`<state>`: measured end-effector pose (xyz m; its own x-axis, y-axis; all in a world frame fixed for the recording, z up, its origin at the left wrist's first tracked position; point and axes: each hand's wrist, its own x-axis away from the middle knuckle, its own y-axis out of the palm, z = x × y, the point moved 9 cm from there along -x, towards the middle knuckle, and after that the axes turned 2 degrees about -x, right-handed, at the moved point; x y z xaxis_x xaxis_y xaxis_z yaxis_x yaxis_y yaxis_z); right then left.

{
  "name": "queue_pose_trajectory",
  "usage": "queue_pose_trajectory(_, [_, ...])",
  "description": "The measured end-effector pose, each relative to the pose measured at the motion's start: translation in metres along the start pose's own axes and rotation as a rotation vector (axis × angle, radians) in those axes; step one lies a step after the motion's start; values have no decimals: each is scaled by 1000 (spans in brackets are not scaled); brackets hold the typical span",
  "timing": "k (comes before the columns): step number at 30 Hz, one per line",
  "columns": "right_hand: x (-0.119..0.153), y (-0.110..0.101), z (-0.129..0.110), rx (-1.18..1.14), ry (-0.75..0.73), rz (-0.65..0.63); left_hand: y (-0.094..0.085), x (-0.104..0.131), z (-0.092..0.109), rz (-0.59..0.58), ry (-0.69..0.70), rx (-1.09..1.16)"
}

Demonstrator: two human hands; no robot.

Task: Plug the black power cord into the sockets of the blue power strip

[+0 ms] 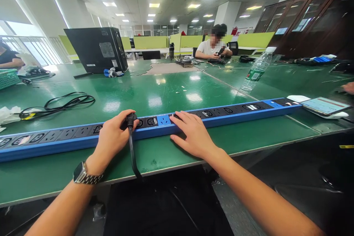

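A long blue power strip (pixel 155 131) with black sockets lies across the green table (pixel 132 97) near its front edge. My left hand (pixel 114 132), below a wristwatch, grips a black power plug (pixel 131 118) at one of the strip's sockets. Whether the plug is fully seated I cannot tell. From the plug, a black cable hangs over the table edge. My right hand (pixel 193 132) rests on the strip to the right of a blue socket section, fingers stretched out and a little apart, holding nothing.
A black computer case (pixel 96 49) stands at the back left, near a coiled black cable (pixel 69 101). A plastic bottle (pixel 257 70) is at the right, beyond a tablet (pixel 325 105) by the strip's end. Across the table sits a person (pixel 211 46); others show at both sides.
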<state>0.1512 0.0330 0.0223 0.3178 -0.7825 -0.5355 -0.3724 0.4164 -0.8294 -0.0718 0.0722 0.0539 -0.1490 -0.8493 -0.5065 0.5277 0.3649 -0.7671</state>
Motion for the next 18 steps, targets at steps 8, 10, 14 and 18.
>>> queue_pose_trajectory(8, [0,0,0,-2,-1,5,-7,-2,-1,33,4,2])
queue_pose_trajectory(10, [0,0,0,-3,-3,6,-5,-2,-2,1,10,57])
queue_pose_trajectory(14, [0,-1,0,-1,-4,8,0,-1,-3,-31,-19,75])
queue_pose_trajectory(18, [0,-1,0,8,0,5,3,-2,-5,-39,-60,56])
